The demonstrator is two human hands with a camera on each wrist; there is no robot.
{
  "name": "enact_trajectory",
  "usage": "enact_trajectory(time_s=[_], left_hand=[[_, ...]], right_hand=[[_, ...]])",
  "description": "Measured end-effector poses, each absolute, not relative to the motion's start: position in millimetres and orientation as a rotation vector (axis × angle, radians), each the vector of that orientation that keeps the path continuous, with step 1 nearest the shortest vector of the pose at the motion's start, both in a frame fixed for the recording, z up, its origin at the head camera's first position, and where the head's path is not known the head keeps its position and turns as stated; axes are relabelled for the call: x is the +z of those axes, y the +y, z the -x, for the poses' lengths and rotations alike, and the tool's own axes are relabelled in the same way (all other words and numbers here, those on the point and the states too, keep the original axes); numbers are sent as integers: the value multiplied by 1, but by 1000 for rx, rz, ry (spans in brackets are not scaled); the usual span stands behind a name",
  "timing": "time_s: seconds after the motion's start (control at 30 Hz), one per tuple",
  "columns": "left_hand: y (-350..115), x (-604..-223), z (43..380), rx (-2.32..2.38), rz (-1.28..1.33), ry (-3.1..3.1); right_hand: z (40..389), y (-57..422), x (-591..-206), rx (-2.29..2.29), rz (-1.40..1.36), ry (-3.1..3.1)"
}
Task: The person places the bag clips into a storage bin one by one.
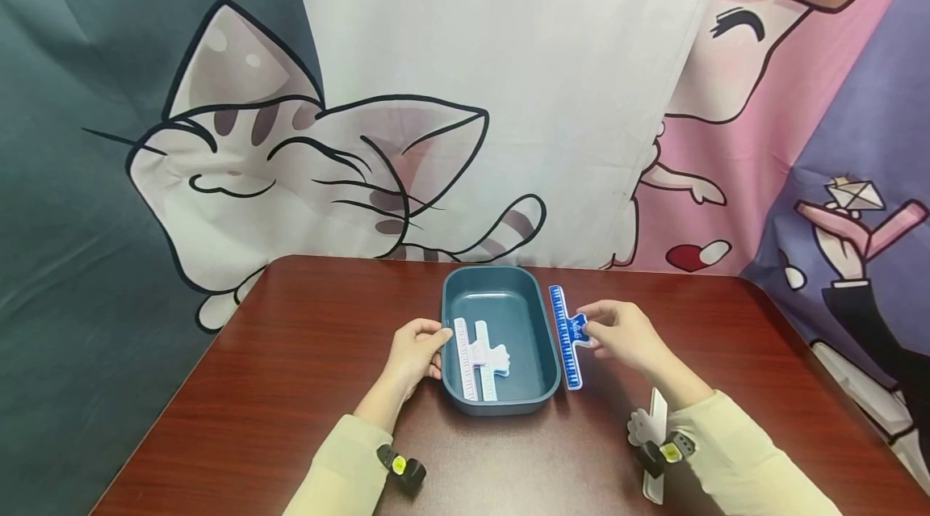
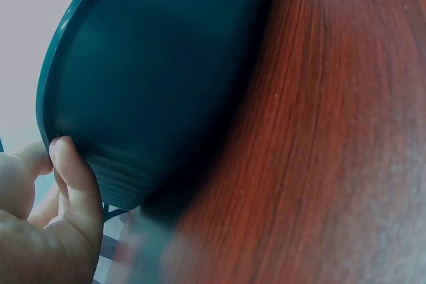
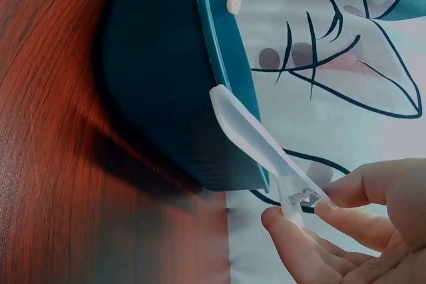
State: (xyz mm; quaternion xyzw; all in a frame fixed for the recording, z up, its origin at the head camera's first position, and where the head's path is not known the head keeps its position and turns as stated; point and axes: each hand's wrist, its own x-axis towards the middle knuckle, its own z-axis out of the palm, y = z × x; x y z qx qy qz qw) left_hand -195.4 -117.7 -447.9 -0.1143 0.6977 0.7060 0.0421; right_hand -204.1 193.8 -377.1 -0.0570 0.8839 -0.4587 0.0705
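Note:
A dark teal plastic basin (image 1: 501, 280) stands on the table. My left hand (image 1: 416, 354) pinches its left rim between thumb and fingers, as the left wrist view also shows. Two long clips lie inside on the left: a pinkish-white clip (image 1: 465, 362) and a pale blue-white clip (image 1: 488, 375). Just off the basin's right side, my right hand (image 1: 621, 334) pinches a blue-and-white long clip (image 1: 565, 342) by its handle. In the right wrist view that clip (image 3: 249, 131) appears raised beside the rim, with its white edge towards the camera.
Under my right wrist lies a white long clip (image 1: 654, 476) with a scalloped handle, partly hidden by the wrist camera. The reddish-brown wooden table (image 1: 305, 354) ends at a printed cartoon curtain (image 1: 508, 56) behind the basin.

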Motion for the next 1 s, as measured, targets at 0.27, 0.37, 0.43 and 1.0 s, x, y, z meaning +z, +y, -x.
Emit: enact_trajectory(time_s=[0.27,0.37,0.43,1.0], left_hand=[[-118,-447,195,2160,354,2129],[-118,-448,196,2164,357,2128],[-118,-448,196,2167,356,2125],[-118,-450,196,2162,369,2130]], right_hand=[[204,188,-374,-1357,161,2697],[204,185,-372,-1351,162,2702],[203,183,-372,-1359,170,2695],[203,173,-367,-1392,167,2644]])
